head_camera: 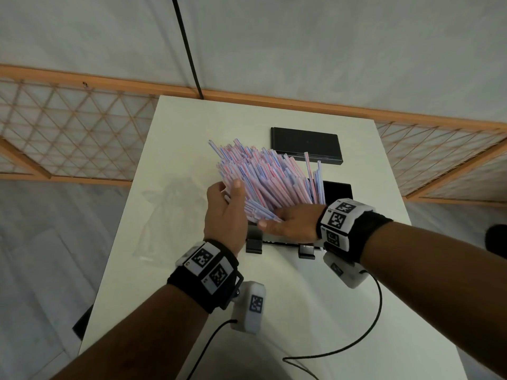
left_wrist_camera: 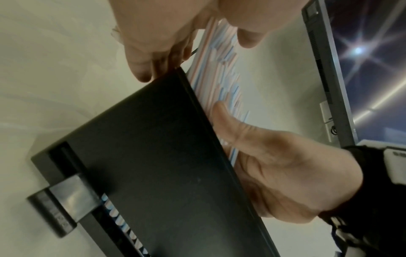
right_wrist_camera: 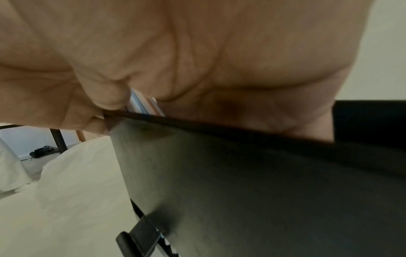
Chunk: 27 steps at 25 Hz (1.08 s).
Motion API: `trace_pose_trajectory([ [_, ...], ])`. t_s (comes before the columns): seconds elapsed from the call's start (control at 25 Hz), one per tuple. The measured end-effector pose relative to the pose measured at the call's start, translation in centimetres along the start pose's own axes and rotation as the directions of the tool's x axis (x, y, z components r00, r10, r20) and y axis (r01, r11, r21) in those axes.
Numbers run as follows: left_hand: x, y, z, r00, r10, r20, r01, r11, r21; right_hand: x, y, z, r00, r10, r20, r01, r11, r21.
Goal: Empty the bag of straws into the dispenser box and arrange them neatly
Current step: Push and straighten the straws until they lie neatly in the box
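Your left hand cups the left side of the fanned bundle of pink, blue and white striped paper straws, fingers loosely curved against it. Your right hand lies across the near side of the bundle with fingers extended, pressing the straws back. They stand tilted in the black rectangular dispenser box at the middle of the white table, leaning away to the left. An empty clear plastic bag lies just left of the box; a flat black lid lies beyond it.
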<state>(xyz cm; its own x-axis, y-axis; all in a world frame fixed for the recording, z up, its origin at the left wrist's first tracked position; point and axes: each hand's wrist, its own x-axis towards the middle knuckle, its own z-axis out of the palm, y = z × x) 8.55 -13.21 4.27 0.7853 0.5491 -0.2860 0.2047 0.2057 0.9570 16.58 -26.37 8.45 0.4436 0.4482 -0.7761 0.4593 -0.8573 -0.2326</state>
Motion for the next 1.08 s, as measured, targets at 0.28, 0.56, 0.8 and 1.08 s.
trace_pose_trajectory([
  [0.28, 0.1, -0.8, 0.1, 0.998, -0.024, 0.054, 0.020, 0.998, 0.065, 0.6, 0.2, 0.0, 0.999, 0.010, -0.037, -0.011, 1.000, -0.014],
  [0.56, 0.4, 0.0, -0.7, 0.999, 0.019, -0.038, 0.001, 0.886, 0.464, -0.7, 0.1, 0.9, 0.968, -0.084, -0.238, 0.093, 0.995, 0.027],
  [0.8, 0.2, 1.4, -1.3, 0.993, 0.066, 0.101, -0.114, 0.780, 0.616, -3.9, 4.4, 1.1, 0.728, 0.247, -0.639, -0.094, 0.960, 0.265],
  [1.08, -0.6, 3.0, -0.4, 0.980, 0.044, 0.194, -0.165, 0.726, 0.668, 0.4, 5.8, 2.1, 0.804, 0.375, -0.461, -0.157, 0.882, 0.444],
])
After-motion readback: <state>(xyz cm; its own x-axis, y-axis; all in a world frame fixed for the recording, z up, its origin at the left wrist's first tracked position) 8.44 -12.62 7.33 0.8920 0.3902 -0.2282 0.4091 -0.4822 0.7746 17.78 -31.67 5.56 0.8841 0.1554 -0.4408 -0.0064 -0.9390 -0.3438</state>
